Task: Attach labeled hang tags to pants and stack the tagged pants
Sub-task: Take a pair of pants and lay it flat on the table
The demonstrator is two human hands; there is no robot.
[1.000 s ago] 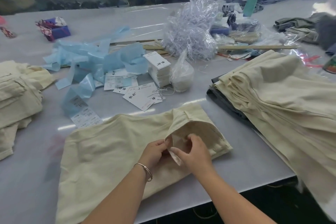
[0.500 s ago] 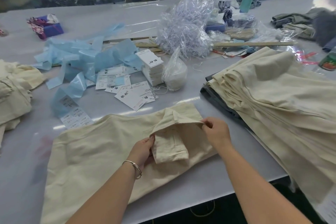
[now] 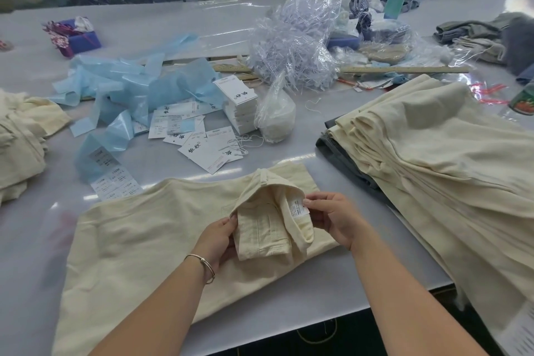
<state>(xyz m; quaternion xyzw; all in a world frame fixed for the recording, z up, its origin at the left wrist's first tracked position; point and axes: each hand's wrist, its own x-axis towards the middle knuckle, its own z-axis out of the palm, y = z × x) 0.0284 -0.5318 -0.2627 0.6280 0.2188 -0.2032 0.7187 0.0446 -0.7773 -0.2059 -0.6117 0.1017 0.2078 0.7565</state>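
Lying flat on the grey table (image 3: 289, 306) nearest the person, the cream pants (image 3: 138, 234) have their waistband turned back into a raised fold. The left hand (image 3: 218, 240) grips the left edge of that fold, fingers curled round the cloth, a thin bracelet (image 3: 203, 264) on its wrist. The right hand (image 3: 336, 218) pinches the white sewn-in label (image 3: 297, 208) inside the waistband between thumb and fingertips. To the right a tall stack of cream pants (image 3: 433, 153) rests on darker cloth; another cream heap (image 3: 20, 139) lies at the left edge. Beyond the pants, loose hang tags (image 3: 208, 153) lie scattered, with a stack of tags (image 3: 238, 104) just behind them beside blue plastic scraps (image 3: 130, 89). Farther back sits crumpled clear plastic (image 3: 297, 37).
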